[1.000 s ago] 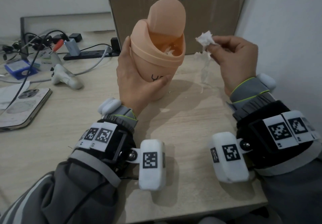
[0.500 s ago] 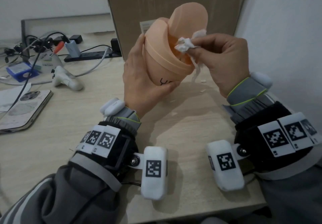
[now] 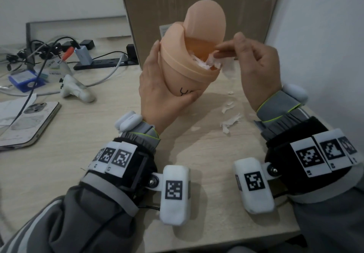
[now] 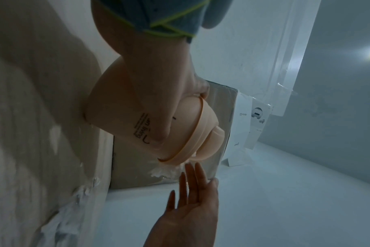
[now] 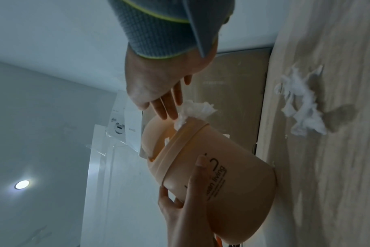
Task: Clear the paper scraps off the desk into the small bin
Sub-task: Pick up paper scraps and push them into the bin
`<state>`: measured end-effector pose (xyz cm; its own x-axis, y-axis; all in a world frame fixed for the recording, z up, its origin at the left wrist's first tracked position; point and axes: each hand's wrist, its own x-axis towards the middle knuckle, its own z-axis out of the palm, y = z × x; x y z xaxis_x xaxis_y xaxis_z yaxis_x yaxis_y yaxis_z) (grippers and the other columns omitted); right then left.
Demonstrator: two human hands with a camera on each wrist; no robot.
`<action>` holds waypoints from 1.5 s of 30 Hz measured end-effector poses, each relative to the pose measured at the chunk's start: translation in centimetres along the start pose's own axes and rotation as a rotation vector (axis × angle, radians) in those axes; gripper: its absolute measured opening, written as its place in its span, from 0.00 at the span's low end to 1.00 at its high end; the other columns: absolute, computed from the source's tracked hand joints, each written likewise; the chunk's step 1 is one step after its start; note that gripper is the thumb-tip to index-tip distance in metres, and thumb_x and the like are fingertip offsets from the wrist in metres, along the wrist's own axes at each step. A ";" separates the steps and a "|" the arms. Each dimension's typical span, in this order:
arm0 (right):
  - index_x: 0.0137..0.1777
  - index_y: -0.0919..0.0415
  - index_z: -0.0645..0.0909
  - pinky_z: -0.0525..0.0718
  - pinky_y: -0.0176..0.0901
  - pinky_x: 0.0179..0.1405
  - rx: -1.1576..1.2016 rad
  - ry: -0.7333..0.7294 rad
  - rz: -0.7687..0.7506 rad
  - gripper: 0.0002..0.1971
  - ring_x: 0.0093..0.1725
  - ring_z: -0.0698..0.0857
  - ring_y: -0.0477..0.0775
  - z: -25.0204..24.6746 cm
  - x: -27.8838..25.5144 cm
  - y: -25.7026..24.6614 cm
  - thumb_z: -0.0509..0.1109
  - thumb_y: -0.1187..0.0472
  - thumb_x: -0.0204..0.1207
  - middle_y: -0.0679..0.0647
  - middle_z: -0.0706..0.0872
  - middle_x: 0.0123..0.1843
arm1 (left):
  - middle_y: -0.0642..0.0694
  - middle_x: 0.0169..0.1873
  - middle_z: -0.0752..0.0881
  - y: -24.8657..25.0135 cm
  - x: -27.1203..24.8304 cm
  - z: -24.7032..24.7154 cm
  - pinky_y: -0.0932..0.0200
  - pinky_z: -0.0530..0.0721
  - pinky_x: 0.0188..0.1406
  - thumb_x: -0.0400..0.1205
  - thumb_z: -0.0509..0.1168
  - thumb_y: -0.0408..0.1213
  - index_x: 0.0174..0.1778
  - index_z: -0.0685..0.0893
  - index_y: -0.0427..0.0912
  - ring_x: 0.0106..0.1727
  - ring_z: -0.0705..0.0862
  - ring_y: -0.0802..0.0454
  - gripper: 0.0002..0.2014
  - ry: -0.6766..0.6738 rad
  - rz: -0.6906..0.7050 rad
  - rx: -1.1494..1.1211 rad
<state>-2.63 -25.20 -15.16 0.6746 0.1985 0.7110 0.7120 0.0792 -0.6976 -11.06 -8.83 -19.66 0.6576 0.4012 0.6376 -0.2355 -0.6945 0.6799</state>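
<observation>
My left hand (image 3: pixel 163 87) grips the small peach bin (image 3: pixel 189 69) and holds it tilted to the right, its base just above the desk (image 3: pixel 98 154). The swing lid is tipped back and the opening faces my right hand (image 3: pixel 228 50). A white paper wad (image 3: pixel 208 62) sticks out of the opening, and my right fingers (image 5: pixel 169 107), held straight, press on it. The left wrist view shows the same wad (image 4: pixel 165 172) at the bin's rim (image 4: pixel 192 133). Several torn paper scraps (image 3: pixel 229 119) lie on the desk below my right hand, also seen as scraps (image 5: pixel 300 103) in the right wrist view.
A large cardboard box (image 3: pixel 197 6) stands right behind the bin, and a white wall (image 3: pixel 325 36) closes the right side. At left are a phone (image 3: pixel 29 121), a white controller (image 3: pixel 76 89), a power strip with cables (image 3: pixel 104 63) and a blue case (image 3: pixel 25 79).
My right hand carried the pinched wad left to the bin's opening, then straightened its fingers onto it. My left hand raised the bin and tilted it further right.
</observation>
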 end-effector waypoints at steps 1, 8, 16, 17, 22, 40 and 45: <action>0.49 0.61 0.86 0.81 0.33 0.51 -0.031 0.021 0.008 0.16 0.46 0.88 0.43 -0.2 0.1 0.2 0.58 0.55 0.83 0.53 0.89 0.44 | 0.44 0.84 0.68 -0.1 0.1 0.0 0.40 0.68 0.86 0.60 0.76 0.63 0.89 0.55 0.41 0.85 0.69 0.46 0.64 0.006 -0.018 -0.007; 0.65 0.44 0.72 0.81 0.27 0.43 -0.130 -0.310 0.203 0.17 0.60 0.83 0.46 -0.3 -0.2 1.4 0.69 0.53 0.77 0.44 0.79 0.66 | 0.44 0.84 0.69 -0.6 0.3 0.0 0.38 0.71 0.84 0.59 0.77 0.63 0.89 0.55 0.42 0.84 0.70 0.46 0.65 0.039 -0.066 -0.036; 0.45 0.62 0.86 0.81 0.30 0.26 -0.077 0.012 0.173 0.07 0.25 0.82 0.38 -0.7 0.3 0.5 0.70 0.72 0.72 0.50 0.86 0.34 | 0.44 0.84 0.68 -0.4 0.2 0.0 0.38 0.70 0.85 0.61 0.78 0.63 0.89 0.55 0.42 0.84 0.69 0.46 0.64 0.009 -0.024 -0.009; 0.45 0.62 0.87 0.82 0.30 0.29 -0.055 0.059 0.148 0.07 0.27 0.83 0.38 -0.8 0.4 0.4 0.70 0.72 0.71 0.48 0.87 0.33 | 0.44 0.84 0.68 -0.3 0.1 0.0 0.37 0.70 0.85 0.61 0.77 0.63 0.89 0.55 0.41 0.84 0.69 0.46 0.64 -0.001 -0.011 -0.001; 0.50 0.56 0.88 0.82 0.28 0.45 -0.110 -0.028 0.013 0.08 0.40 0.87 0.34 -0.4 -0.2 -0.3 0.72 0.65 0.72 0.44 0.89 0.40 | 0.42 0.83 0.68 0.3 -0.1 -0.1 0.36 0.69 0.84 0.62 0.76 0.63 0.89 0.56 0.39 0.83 0.70 0.44 0.63 -0.028 0.047 0.019; 0.40 0.53 0.88 0.74 0.33 0.63 -0.172 -0.260 0.056 0.29 0.45 0.85 0.31 -0.1 -1.1 -1.6 0.44 0.51 0.84 0.42 0.88 0.35 | 0.41 0.84 0.68 0.0 -0.1 0.0 0.37 0.69 0.84 0.62 0.76 0.63 0.89 0.55 0.40 0.84 0.70 0.43 0.63 -0.037 0.046 0.014; 0.39 0.69 0.77 0.52 0.62 0.81 -0.288 -0.457 0.172 0.28 0.77 0.68 0.62 0.3 -1.8 -2.2 0.51 0.43 0.83 0.55 0.82 0.44 | 0.52 0.79 0.67 0.1 -0.2 0.2 0.44 0.69 0.84 0.62 0.77 0.60 0.88 0.58 0.39 0.80 0.69 0.51 0.61 -0.081 0.151 0.065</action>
<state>-5.46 -25.46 -14.94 0.6778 0.5932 0.4344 0.6673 -0.2484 -0.7021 -11.04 -9.08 -19.78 0.6747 0.2416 0.6974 -0.2909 -0.7814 0.5521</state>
